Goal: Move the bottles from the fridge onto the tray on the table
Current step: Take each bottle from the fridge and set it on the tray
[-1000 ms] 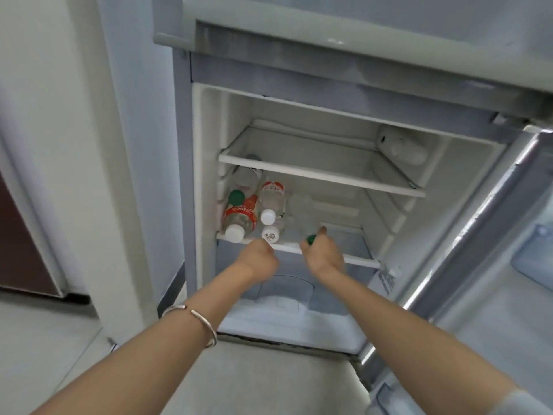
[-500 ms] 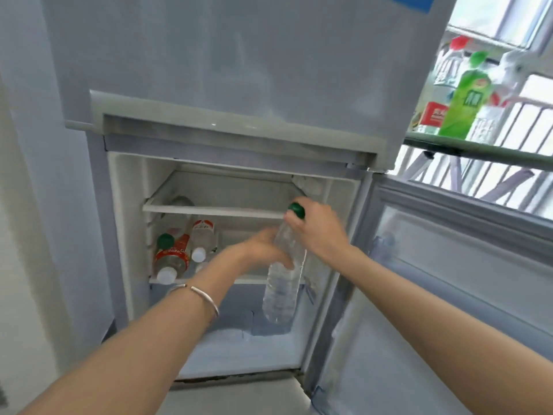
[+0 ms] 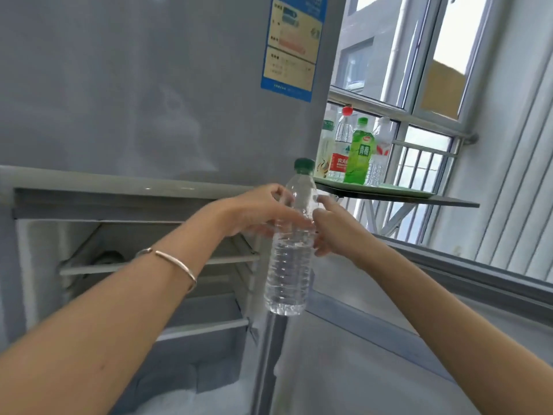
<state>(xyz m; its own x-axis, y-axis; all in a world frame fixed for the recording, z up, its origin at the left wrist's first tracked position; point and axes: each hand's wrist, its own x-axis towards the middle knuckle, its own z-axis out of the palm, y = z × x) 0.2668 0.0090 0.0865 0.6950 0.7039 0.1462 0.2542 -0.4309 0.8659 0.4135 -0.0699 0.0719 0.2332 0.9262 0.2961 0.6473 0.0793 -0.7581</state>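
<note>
Clear ribbed plastic water bottle with green cap (image 3: 288,250) is upright, in the air in front of the open grey fridge (image 3: 134,115), level with its upper shelf. Left hand (image 3: 263,212), silver bangle (image 3: 176,262) on the wrist, grips the bottle's shoulder. Right hand (image 3: 335,232) touches the bottle's right side, fingers loosely spread, not clenched. Beyond, a pale green tray (image 3: 389,191) at the left end of the dark table (image 3: 449,201) carries four bottles, including a green drink bottle (image 3: 359,157).
</note>
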